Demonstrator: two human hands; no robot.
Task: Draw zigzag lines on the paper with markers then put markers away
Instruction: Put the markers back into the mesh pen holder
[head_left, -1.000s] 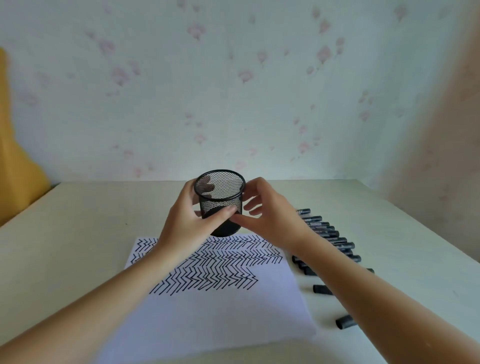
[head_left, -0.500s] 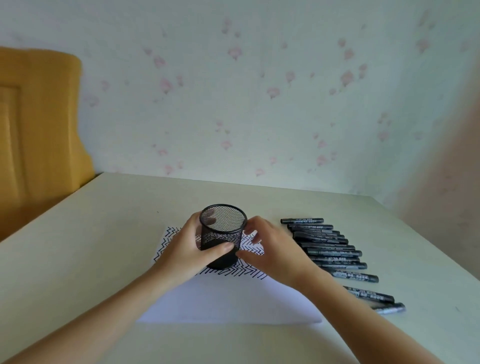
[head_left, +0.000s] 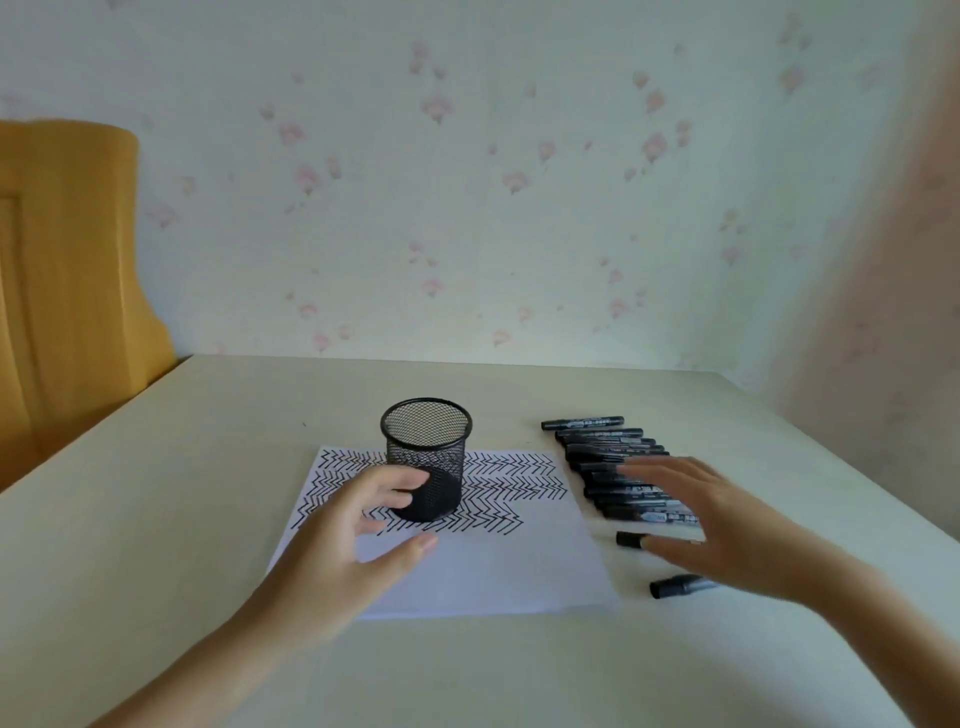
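**Cup set down, markers waiting to go in**

The black mesh cup (head_left: 426, 460) stands upright on the far half of the paper (head_left: 483, 566), right on top of the finished zigzag lines (head_left: 511, 486), and it looks empty through the mesh. The left hand (head_left: 343, 545) hovers just at the cup's 7 o'clock, fingers loosely spread and holding nothing; I cannot tell whether a fingertip touches the cup's wall. The right hand (head_left: 711, 530) is flat and open too, fingers straight, reaching out over the row of black markers (head_left: 608, 457) that lies on the table (head_left: 208, 447) at the cup's 3 o'clock, beside the paper's right edge. Two more markers lie a little apart at the near end of the row, partly under that hand, one of them (head_left: 675, 587) at about 5 o'clock from the cup.

The drawing seems done, so I judge the step now is gathering markers into the cup. To do it well, the right hand should pinch one or a small bunch near the middle of the barrels, lift them clear of the row so the rest do not roll, and drop them in end first. The left hand would do best steadying the cup low on its wall, since it is light and could tip or slide on the sheet
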